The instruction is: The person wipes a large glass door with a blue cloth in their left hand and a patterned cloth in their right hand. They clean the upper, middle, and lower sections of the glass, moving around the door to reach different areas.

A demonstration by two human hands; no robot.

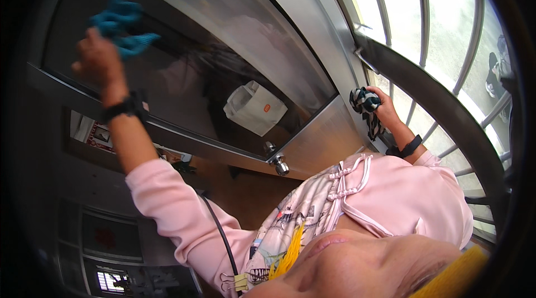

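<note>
My left hand (98, 55) is raised at the upper left, its fingers gripping a bunched teal cloth (121, 26). Both are blurred, and the cloth lies over the dark glass pane (180, 68) of a metal-framed door; I cannot tell whether it touches the glass. On the right, my right hand (387, 107) grips a crumpled dark-and-white striped cloth (364, 101), its loose end hanging down. This hand is beside the metal door's edge, near the barred railing. A round metal doorknob (281, 165) stands out below the pane.
A white bag (256, 107) with an orange mark shows in the glass. Curved metal bars (423, 13) and a dark rail (435, 101) run along the right, with part of a person (496, 68) beyond. A black cable (220, 231) crosses my left sleeve.
</note>
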